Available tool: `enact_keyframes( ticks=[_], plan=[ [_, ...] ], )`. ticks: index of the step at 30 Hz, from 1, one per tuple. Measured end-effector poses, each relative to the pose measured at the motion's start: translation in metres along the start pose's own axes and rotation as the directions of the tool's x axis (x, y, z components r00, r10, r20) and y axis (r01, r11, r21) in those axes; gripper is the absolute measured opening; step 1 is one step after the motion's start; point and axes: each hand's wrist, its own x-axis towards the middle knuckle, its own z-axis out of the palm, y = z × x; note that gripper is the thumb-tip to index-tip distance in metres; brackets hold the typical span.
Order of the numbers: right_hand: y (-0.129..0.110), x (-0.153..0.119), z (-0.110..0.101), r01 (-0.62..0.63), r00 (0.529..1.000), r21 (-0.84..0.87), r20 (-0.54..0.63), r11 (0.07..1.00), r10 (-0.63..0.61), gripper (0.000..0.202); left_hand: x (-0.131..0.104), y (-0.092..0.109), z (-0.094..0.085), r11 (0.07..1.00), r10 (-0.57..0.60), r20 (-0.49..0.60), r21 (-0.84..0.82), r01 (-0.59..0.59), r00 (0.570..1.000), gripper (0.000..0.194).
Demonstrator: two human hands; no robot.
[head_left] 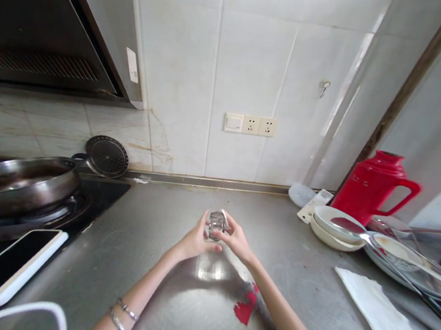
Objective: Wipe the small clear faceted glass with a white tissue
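Observation:
A small clear glass object (pixel 217 224) is between my two hands, at the middle of the metal counter (pixel 149 220). My left hand (pixel 198 240) holds its left side, with the thumb stretched out below it. Around its right side are the fingers of my right hand (pixel 235 238), the thumb across its front. What the glass object is exactly, I cannot make out. Red scraps (pixel 245 308) lie on the counter beside my right forearm.
At the left, a steel pan (pixel 20 186) sits on the black stove, with a phone (pixel 6 272) and white cable nearer. At the right are a red thermos (pixel 370 186), stacked bowls (pixel 336 235), plates with utensils and a white cloth (pixel 380 307).

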Motion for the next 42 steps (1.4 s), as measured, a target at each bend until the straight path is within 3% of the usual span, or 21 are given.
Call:
enact_keyframes(
  ticks=[2, 5, 8, 11, 15, 19, 25, 29, 32, 34, 38, 42],
  plan=[
    [-0.002, -0.001, 0.003, 0.010, 0.999, -0.006, 0.043, 1.000, -0.009, 0.055, 0.000, -0.003, 0.001, 0.991, 0.082, -0.078, 0.111, -0.073, 0.994, 0.122],
    [0.002, -0.004, 0.008, 0.039, 0.995, -0.050, 0.089, 0.998, -0.034, 0.049, 0.000, -0.005, 0.004, 0.980, 0.147, -0.081, 0.149, -0.134, 0.986, 0.101],
    [0.009, -0.007, 0.009, 0.065, 0.997, -0.182, 0.063, 0.981, -0.054, 0.051, 0.001, -0.005, 0.005, 0.975, 0.160, -0.108, 0.173, -0.140, 0.981, 0.084],
    [0.013, -0.010, 0.007, 0.113, 0.993, -0.455, 0.016, 0.883, -0.118, 0.059, 0.003, -0.005, 0.004, 0.969, 0.165, -0.165, 0.214, -0.128, 0.972, 0.076],
    [0.009, -0.015, 0.004, 0.284, 0.955, -0.657, 0.127, 0.699, -0.269, 0.059, 0.004, -0.006, 0.003, 0.969, 0.149, -0.203, 0.225, -0.102, 0.968, 0.070],
    [0.006, -0.015, 0.003, 0.371, 0.924, -0.671, 0.194, 0.642, -0.331, 0.055, 0.002, 0.000, 0.006, 0.975, 0.155, -0.189, 0.190, -0.119, 0.970, 0.070],
    [0.007, -0.012, -0.002, 0.279, 0.950, -0.650, 0.079, 0.707, -0.301, 0.046, 0.000, 0.010, 0.009, 0.970, 0.189, -0.150, 0.181, -0.161, 0.970, 0.070],
    [0.001, -0.015, 0.001, 0.370, 0.910, -0.698, 0.140, 0.614, -0.390, 0.043, 0.001, 0.002, 0.008, 0.957, 0.207, -0.166, 0.238, -0.164, 0.964, 0.068],
    [-0.005, -0.017, 0.005, 0.477, 0.861, -0.726, 0.272, 0.496, -0.430, 0.044, -0.001, -0.004, 0.009, 0.924, 0.249, -0.112, 0.327, -0.201, 0.962, 0.059],
    [-0.007, -0.018, 0.007, 0.489, 0.853, -0.749, 0.305, 0.447, -0.423, 0.043, -0.002, -0.005, 0.011, 0.900, 0.279, -0.076, 0.369, -0.233, 0.957, 0.054],
    [-0.009, -0.015, 0.003, 0.418, 0.884, -0.799, 0.248, 0.433, -0.396, 0.037, -0.003, -0.003, 0.013, 0.891, 0.280, -0.075, 0.391, -0.230, 0.957, 0.059],
    [-0.009, -0.015, -0.001, 0.464, 0.852, -0.778, 0.263, 0.423, -0.452, 0.037, 0.000, -0.004, 0.012, 0.920, 0.254, -0.137, 0.339, -0.196, 0.957, 0.066]
  ],
)
